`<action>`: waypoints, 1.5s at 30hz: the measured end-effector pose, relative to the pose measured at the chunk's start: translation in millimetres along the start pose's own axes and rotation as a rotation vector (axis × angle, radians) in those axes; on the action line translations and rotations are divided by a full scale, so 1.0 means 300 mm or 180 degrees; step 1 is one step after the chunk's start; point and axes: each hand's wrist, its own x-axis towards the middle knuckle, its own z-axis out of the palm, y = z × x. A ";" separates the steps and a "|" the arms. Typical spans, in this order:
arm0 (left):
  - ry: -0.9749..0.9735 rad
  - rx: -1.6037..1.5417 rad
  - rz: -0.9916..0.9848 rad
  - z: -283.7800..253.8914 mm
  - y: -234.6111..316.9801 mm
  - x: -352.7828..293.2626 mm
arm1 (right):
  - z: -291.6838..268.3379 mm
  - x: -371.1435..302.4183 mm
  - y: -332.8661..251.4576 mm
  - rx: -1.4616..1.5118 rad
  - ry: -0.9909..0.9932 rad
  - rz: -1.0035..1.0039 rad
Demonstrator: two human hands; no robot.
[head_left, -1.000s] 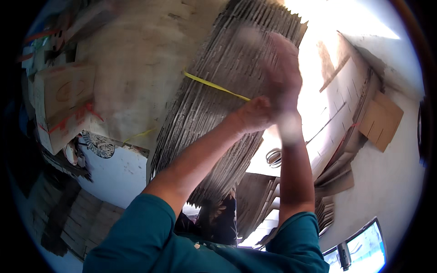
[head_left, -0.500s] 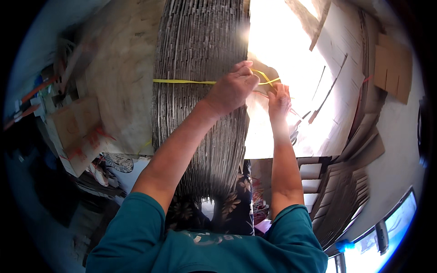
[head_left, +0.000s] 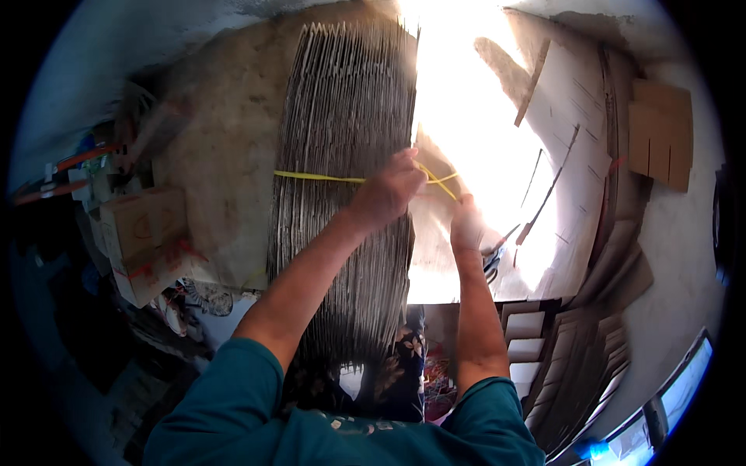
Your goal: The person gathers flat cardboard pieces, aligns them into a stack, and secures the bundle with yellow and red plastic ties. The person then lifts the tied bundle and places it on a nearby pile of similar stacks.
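Note:
A long stack of flattened cardboard sheets, edges up, lies lengthwise in front of me across the table. Around its middle runs a yellow strap, which crosses over itself just past the stack's right side. My left hand rests over the stack near that right edge, its fingers closed on the strap. To the right, off the stack, my right hand pinches the strap's loose end. Bright glare washes over the right hand's fingers.
Scissors lie on the sunlit table beside my right forearm. A cardboard box stands at the left. Loose cardboard leans at the far right, with more folded cardboard stacked below the table's right front edge.
The view has tilted, so the stack and table sit lower and the stack's far end shows. Both hands keep hold of the strap, still crossed beside the stack.

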 end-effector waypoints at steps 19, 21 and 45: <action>-0.0049 -0.0249 -0.0190 0.027 -0.020 -0.002 | -0.230 0.035 -0.040 0.0831 -0.1269 0.0160; -0.0134 -0.0342 -0.0274 0.021 -0.032 -0.014 | -0.347 0.097 -0.130 0.2459 -0.2208 0.1669; 0.0062 -0.1386 -0.0557 0.001 -0.041 0.008 | -0.286 0.042 -0.292 0.5445 -0.0945 0.1622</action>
